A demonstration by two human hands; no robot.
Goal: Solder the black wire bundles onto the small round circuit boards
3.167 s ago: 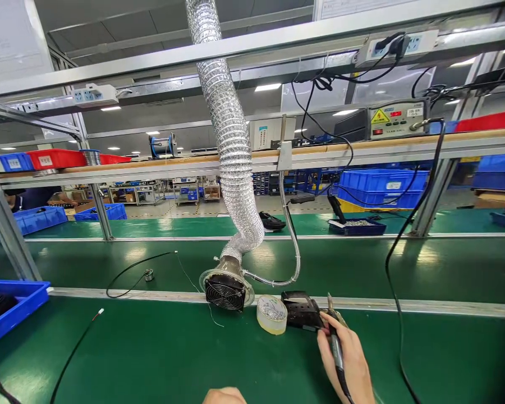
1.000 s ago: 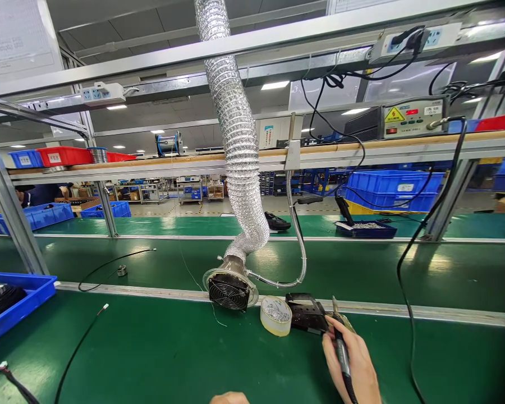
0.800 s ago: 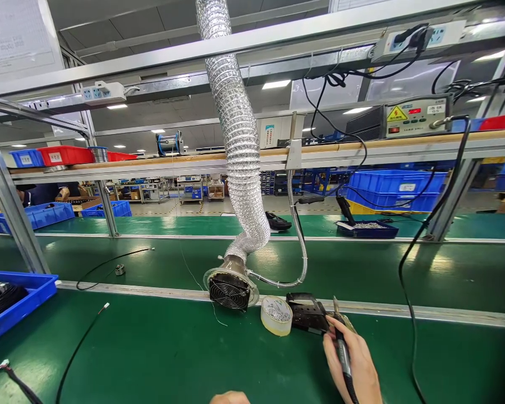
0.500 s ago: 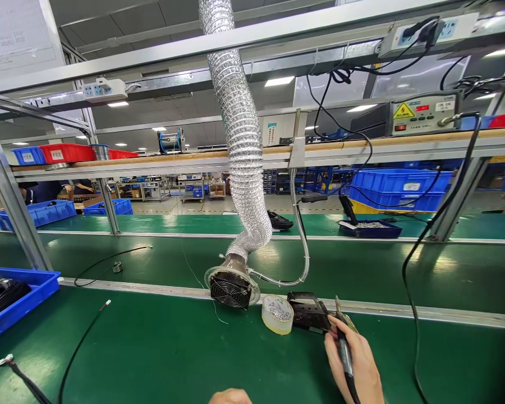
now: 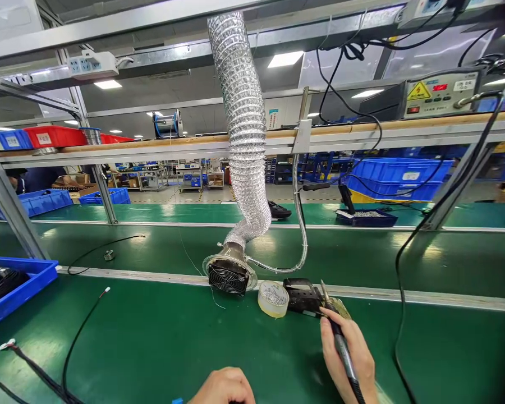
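Right hand (image 5: 348, 356): closed around soldering iron (image 5: 340, 342), tip up beside black stand (image 5: 302, 295). Left hand (image 5: 223, 387): at bottom edge, grip cannot be told. Nearby: tape roll (image 5: 273, 298), extraction fan (image 5: 228, 275), green bench mat (image 5: 151, 336).

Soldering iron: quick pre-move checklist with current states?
1. Grip: right hand is closed around the soldering iron handle. Ok.
2. Tip: points away from the person, over the yellowish pad beside the black stand; whether it touches is unclear. Cannot tell.
3. Left hand: at the bottom edge, well apart from the tip. Ok.
4. What the left hand holds: cut off by the frame. Cannot tell.
5. Extraction fan: faces the bench left of the round tub; whether it spins is unclear. Cannot tell.
6. Iron cable: leaves the frame under the wrist. Cannot tell.
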